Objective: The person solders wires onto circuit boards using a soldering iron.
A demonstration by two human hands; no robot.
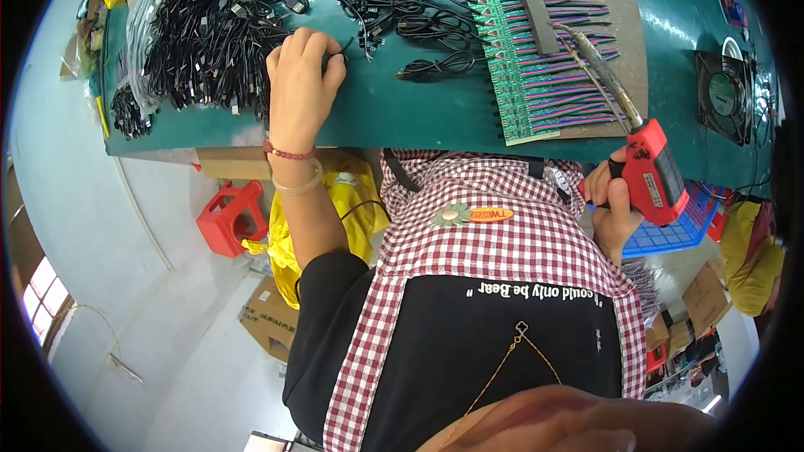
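My left hand is at the right edge of a heap of black cables, its fingers curled together. A dark cable end pokes out from between its thumb and fingers; most of it is hidden. At the table's front edge on the right, my right hand grips a red and black soldering gun. The gun's long metal tip points away over a panel of green circuit boards. Rows of multicoloured wires run right from the panel, and a flat metal bar lies across them.
Coiled black cables lie between my left hand and the panel. A brown board is under the wires. A black fan stands at the right. Below the green table are a red stool, a yellow bag and a blue basket.
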